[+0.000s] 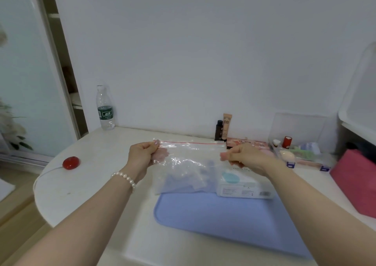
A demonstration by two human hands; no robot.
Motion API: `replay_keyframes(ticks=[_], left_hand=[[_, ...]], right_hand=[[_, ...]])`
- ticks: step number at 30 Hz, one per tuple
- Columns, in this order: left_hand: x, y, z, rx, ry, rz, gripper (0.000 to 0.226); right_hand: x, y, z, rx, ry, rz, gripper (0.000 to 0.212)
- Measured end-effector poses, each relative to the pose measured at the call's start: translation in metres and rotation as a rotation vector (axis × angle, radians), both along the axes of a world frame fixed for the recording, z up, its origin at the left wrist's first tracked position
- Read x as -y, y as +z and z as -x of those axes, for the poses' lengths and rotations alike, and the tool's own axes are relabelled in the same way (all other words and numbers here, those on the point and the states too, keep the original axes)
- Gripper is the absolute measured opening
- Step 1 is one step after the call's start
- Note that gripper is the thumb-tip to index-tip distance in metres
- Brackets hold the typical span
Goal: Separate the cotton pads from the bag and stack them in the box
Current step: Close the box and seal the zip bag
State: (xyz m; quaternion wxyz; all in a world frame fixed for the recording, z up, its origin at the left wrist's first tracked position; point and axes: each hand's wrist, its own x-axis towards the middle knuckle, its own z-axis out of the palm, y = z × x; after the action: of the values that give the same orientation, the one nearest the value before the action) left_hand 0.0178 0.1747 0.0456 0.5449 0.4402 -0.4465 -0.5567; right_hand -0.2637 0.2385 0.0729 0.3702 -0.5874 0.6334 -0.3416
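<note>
Both hands [142, 153] gripping crinkled clear bag [183, 164]

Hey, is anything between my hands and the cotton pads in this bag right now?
Yes, the clear zip bag itself. The left hand and right hand pinch its two upper corners, and its red zip line looks unopened. The cotton pads sit low inside, behind the plastic.

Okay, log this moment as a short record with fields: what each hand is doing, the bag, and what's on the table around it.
left hand: pinches left top corner of zip bag
right hand: grips bag's right edge
bag: clear, red seal line, held above blue mat; pale contents, unclear
beside mat: white packet
back left: water bottle
back right: BB cream tube, clear organiser
</note>
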Motion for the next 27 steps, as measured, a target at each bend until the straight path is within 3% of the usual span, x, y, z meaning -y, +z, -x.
replay_keyframes(ticks=[2, 5, 7, 11, 13, 15, 18, 20, 23, 25, 27], left_hand=[[0.006, 0.002, 0.008, -0.027, -0.011, -0.068, 0.025], [0.017, 0.007, 0.014, -0.093, -0.072, -0.184, 0.058], [0.019, 0.005, 0.011, -0.028, -0.106, -0.216, 0.071], [0.008, -0.034, 0.002, 0.310, -0.168, -0.174, 0.044], [0.004, -0.048, -0.002, 0.311, -0.151, -0.159, 0.028], [0.008, -0.050, -0.006, 0.238, -0.045, -0.168, 0.026], [0.016, -0.042, -0.009, 0.099, 0.057, -0.191, 0.025], [0.019, -0.037, -0.006, 0.074, 0.076, -0.180, 0.026], [0.021, -0.037, 0.002, 0.145, 0.126, -0.153, 0.029], [0.021, -0.039, 0.006, 0.239, 0.174, -0.119, 0.032], [0.023, -0.043, 0.006, 0.473, 0.264, -0.058, 0.038]], right_hand=[[0.005, -0.006, -0.004, 0.011, -0.034, 0.021, 0.016], [0.018, -0.012, -0.018, 0.168, -0.152, 0.083, 0.019], [0.027, -0.016, -0.030, 0.271, -0.248, 0.127, 0.018], [0.042, -0.023, -0.050, 0.399, -0.398, 0.173, 0.012], [0.047, -0.027, -0.057, 0.451, -0.439, 0.178, 0.021], [0.054, -0.030, -0.063, 0.500, -0.451, 0.142, 0.039], [0.052, -0.034, -0.070, 0.207, -0.429, 0.088, 0.060], [0.042, -0.040, -0.078, -0.029, -0.391, 0.099, 0.055], [0.027, -0.053, -0.089, -0.171, -0.409, 0.234, 0.041], [0.025, -0.057, -0.089, -0.063, -0.431, 0.267, 0.034], [0.026, -0.054, -0.082, 0.147, -0.404, 0.288, 0.028]])
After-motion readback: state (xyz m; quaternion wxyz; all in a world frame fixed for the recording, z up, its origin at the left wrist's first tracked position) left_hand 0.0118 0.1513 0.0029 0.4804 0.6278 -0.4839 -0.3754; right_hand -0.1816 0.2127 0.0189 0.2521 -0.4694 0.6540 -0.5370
